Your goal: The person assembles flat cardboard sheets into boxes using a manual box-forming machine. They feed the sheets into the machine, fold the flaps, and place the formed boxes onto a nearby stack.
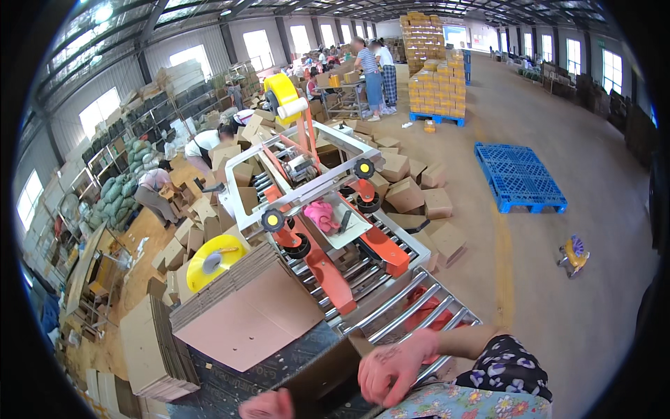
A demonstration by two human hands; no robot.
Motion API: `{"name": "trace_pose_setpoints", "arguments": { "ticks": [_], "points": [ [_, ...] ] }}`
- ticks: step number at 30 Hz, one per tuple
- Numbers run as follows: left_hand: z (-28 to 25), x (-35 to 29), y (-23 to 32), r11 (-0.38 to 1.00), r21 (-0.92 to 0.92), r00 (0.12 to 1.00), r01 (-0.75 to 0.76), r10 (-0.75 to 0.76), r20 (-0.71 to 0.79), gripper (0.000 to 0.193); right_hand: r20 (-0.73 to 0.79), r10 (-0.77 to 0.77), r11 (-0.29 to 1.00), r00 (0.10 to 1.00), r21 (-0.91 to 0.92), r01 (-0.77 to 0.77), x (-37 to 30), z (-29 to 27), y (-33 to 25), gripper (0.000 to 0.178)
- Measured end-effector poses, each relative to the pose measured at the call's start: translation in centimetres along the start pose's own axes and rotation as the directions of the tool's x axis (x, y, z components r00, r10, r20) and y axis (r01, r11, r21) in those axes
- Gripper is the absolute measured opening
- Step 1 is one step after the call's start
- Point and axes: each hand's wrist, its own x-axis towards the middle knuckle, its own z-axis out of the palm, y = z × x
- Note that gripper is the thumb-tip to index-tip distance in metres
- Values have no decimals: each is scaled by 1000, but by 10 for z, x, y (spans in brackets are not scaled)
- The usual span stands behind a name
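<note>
Brown carton (322,373): at the near end of the roller conveyor (405,313) | Right hand (396,369): fingers curled over the carton's edge, beside the conveyor | Left hand (267,405): at the carton's far-left end, grip impossible to tell (blurred, partly cropped) | Flattened cardboard (251,307): stacked on the dark worktop (234,387), left of the conveyor

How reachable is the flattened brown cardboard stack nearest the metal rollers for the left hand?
Probably yes: the bare left hand is close by the flattened brown cardboard stack, with only dark tabletop showing between them.
</note>
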Motion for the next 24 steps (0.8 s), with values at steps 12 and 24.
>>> {"name": "trace_pose_setpoints", "arguments": {
  "ticks": [12,24],
  "points": [
    [-56,-36,81,847,-96,840,-523,493,-227,53,-379,-58,332,923,-880,-341,22,61,25,38],
    [-40,114,142,486,-869,952,97,211,224,54,-923,-147,528,355,-377,-761,-121,123,-13,39]
  ]
}}
